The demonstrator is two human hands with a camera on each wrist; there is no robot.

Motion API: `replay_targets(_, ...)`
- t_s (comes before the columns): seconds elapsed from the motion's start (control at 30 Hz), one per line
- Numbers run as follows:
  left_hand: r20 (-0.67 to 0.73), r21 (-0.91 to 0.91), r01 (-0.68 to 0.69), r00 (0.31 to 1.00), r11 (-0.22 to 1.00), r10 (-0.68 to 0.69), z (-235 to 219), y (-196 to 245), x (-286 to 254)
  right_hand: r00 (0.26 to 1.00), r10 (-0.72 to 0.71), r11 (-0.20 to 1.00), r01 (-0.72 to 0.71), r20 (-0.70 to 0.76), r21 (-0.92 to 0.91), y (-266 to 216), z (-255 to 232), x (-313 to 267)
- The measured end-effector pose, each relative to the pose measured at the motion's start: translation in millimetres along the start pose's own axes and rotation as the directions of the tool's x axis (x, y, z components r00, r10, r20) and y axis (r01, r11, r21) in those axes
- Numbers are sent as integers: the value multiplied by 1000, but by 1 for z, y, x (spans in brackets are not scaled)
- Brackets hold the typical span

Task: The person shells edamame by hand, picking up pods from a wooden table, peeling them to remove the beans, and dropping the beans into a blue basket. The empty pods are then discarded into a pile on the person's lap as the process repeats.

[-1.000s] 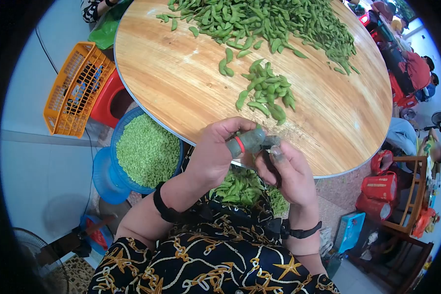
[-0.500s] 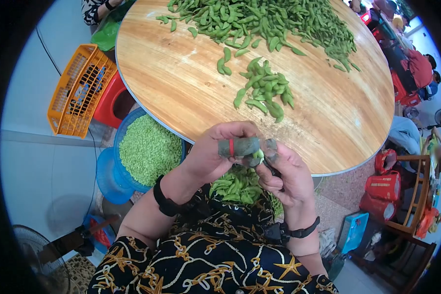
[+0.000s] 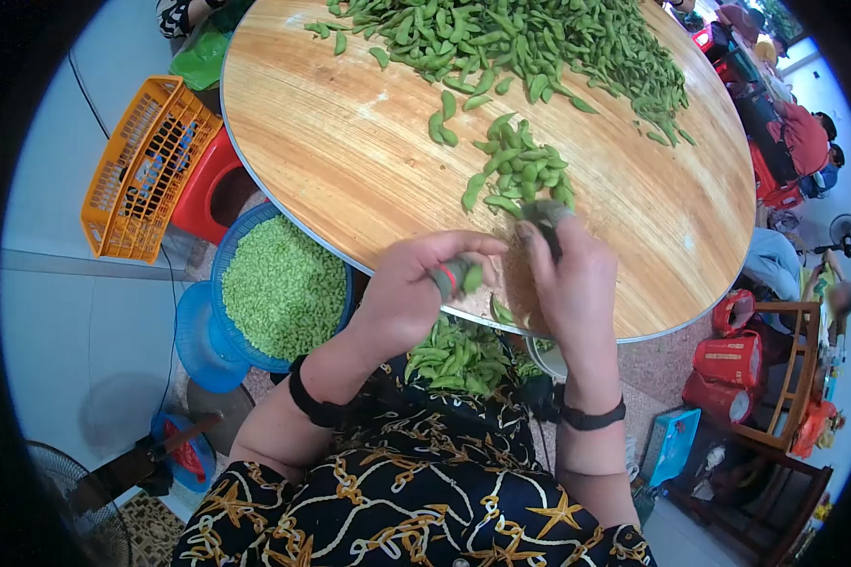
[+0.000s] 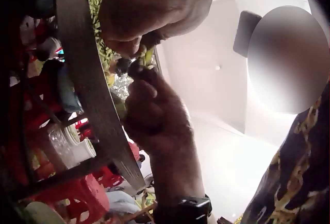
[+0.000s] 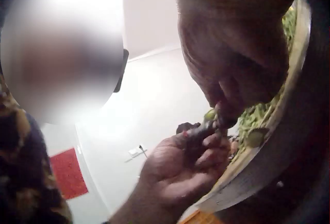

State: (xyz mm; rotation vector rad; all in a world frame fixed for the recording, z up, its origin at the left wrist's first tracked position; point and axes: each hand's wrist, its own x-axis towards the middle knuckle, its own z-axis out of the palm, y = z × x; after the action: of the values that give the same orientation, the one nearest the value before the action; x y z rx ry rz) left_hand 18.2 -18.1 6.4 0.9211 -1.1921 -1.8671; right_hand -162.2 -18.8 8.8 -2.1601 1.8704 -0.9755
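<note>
My left hand (image 3: 407, 288) is over the table's near edge in the head view, a grey-green cover with a red band on one digit. It pinches a green edamame pod (image 3: 473, 277), also seen at its fingertips in the right wrist view (image 5: 210, 115). To its right, my right hand (image 3: 577, 283) reaches forward, its dark-covered fingertips at a small pile of edamame pods (image 3: 529, 170). Blur hides whether these fingers grip a pod. Between the hands, a single pod (image 3: 501, 310) shows at the table's edge.
The round wooden table (image 3: 321, 142) bears a large heap of pods (image 3: 539, 47) at its far side. Shelled beans (image 3: 284, 283) fill a blue basket at left, near an orange crate (image 3: 147, 175) and red stool (image 3: 203, 189). More pods (image 3: 459, 354) lie below the table edge at my lap.
The hands worked together at a pod half a second ago. Now my right hand has moved forward to the small pile, while my left stays near the edge with a pod.
</note>
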Motion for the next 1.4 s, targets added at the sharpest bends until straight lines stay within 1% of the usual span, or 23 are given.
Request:
replay_targets(0.03, 0, -2, -1, 1000, 1000, 1, 1, 0, -1, 1000, -1, 1000, 1, 0, -2, -2, 2, 2)
replay_targets(0.1, 257, 388, -266, 951, 882, 173, 4, 0, -5, 988, 46, 948, 2, 144, -318, -7, 7, 6)
replay_targets(0.13, 359, 495, -442, 888, 748, 287, 2, -1, -3, 988, 41, 948, 8, 147, -318, -7, 7, 7)
replay_targets(0.27, 252, 640, -385, 923, 665, 292, 3, 8, -4, 992, -19, 930, 64, 128, -362, -6, 2, 3)
replay_targets(0.33, 114, 681, -363, 911, 637, 397, 9, 11, 2, 997, -25, 970, 43, 76, -239, -6, 0, 0)
replay_targets(0.37, 112, 682, -361, 911, 636, 397, 11, 8, 6, 997, -26, 970, 44, 77, -237, -7, -2, -2)
replay_targets(0.43, 149, 803, -415, 835, 428, 530, 14, -1, 15, 992, 42, 990, -57, 120, 126, -6, -7, -6)
replay_targets(0.47, 152, 803, -417, 835, 427, 529, 15, -1, 16, 992, 44, 990, -58, 118, 125, -5, -9, -7)
replay_targets(0.53, 124, 828, -358, 867, 431, 482, 19, 0, 19, 953, 148, 831, -264, 263, 489, -3, -14, -9)
replay_targets(0.57, 128, 828, -360, 867, 429, 481, 20, 3, 19, 954, 150, 830, -265, 261, 490, -2, -18, -11)
replay_targets(0.6, 12, 643, -219, 961, 734, 276, 20, 10, 19, 910, 247, 644, -411, 334, 644, -2, -23, -12)
replay_targets(0.63, -34, 382, -15, 999, 924, 30, 19, 13, 19, 849, 314, 406, -525, 425, 748, -3, -27, -13)
replay_targets(0.67, -35, 387, -12, 999, 922, 28, 17, 10, 20, 837, 283, 418, -546, 467, 726, -4, -34, -14)
replay_targets(0.7, -40, 242, -38, 998, 969, 49, 14, 2, 21, 837, 284, 412, -547, 468, 729, -4, -33, -18)
replay_targets(0.73, -47, 93, -66, 996, 993, 71, 12, -4, 22, 828, 207, 326, -560, 521, 761, -5, -30, -22)
replay_targets(0.77, -45, 98, -66, 997, 993, 70, 14, -8, 23, 818, 124, 238, -574, 562, 783, -6, -29, -26)
replay_targets(0.83, -101, -161, -159, 984, 974, 144, 21, -14, 24, 807, 81, 162, -589, 584, 792, -9, -31, -32)
replay_targets(0.97, -86, -123, -101, 992, 987, 91, 23, -13, 21, 769, 46, 23, -639, 638, 768, -9, -35, -35)
replay_targets(1.03, -105, 27, -158, 981, 987, 160, 20, -19, 21, 721, 44, -99, -686, 692, 721, -6, -34, -38)
replay_targets(1.17, -148, 269, -249, 944, 930, 296, 24, -24, 19, 696, 99, -79, -707, 711, 703, -6, -32, -37)
replay_targets(1.23, 7, -244, -138, 989, 960, 144, 25, -24, 17, 679, 93, -107, -720, 728, 686, -7, -32, -39)
replay_targets(1.37, 164, -424, -8, 983, 906, 86, 23, -12, 14, 664, 85, -163, -726, 743, 668, -12, -33, -38)
replay_targets(1.4, 128, -307, -47, 988, 951, 91, 25, -10, 13, 712, 120, -32, -693, 691, 720, -9, -27, -41)
